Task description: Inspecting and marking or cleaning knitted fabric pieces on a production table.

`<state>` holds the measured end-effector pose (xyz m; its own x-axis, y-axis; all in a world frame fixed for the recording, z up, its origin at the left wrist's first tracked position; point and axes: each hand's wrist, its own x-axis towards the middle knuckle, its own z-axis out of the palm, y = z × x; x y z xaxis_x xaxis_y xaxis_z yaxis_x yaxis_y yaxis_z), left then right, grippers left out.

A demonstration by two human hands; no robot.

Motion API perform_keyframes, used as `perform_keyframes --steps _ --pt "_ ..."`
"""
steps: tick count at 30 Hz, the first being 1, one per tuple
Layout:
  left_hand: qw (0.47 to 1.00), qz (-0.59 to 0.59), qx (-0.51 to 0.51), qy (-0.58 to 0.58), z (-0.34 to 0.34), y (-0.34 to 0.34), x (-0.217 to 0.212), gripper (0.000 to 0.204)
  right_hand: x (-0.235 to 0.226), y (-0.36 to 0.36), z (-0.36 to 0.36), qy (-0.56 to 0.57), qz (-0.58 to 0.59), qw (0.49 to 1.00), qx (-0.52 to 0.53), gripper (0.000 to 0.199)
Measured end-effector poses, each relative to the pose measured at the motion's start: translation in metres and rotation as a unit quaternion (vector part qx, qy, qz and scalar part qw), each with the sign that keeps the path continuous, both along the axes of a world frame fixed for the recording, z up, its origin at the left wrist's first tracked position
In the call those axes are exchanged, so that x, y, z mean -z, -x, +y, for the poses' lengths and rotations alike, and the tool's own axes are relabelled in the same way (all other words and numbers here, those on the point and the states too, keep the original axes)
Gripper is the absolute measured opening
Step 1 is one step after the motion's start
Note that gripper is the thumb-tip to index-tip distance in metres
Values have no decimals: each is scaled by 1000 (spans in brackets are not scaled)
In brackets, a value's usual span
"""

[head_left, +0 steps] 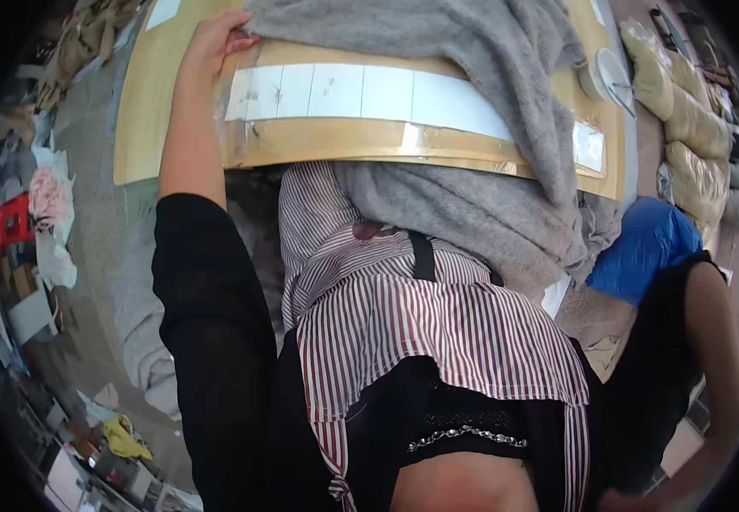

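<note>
A grey plush fabric lies across the far part of the wooden table and hangs over its near edge at the right, down onto my lap. At the table's far left, my left hand pinches the fabric's left edge between its fingers. My right arm is bent back at the right side. At the lower edge of the view, my right hand is blurred and partly cut off near my body, so its fingers cannot be made out. A striped apron covers my front.
White paper sheets are taped along the table's near side. A white tub stands at its right edge. Beyond lie stacked beige bundles and a blue plastic bag. A red stool and loose cloth are on the left.
</note>
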<state>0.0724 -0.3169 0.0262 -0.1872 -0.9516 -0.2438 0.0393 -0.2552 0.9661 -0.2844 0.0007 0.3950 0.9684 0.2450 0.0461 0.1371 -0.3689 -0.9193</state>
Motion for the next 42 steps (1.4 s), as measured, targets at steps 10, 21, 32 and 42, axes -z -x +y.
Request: perform_keyframes --steps 10,21,32,42 --pt "999 -5 -35 -37 9 10 -12 7 322 20 -159 229 -60 680 694 20" --pt "995 49 -57 -64 81 15 -34 17 301 82 -149 2 152 672 724 16" --pt "993 45 -44 -98 123 21 -30 22 317 81 -95 322 68 586 740 13" --pt "998 1 -63 -19 131 26 -18 29 317 103 -67 112 -92 519 842 15"
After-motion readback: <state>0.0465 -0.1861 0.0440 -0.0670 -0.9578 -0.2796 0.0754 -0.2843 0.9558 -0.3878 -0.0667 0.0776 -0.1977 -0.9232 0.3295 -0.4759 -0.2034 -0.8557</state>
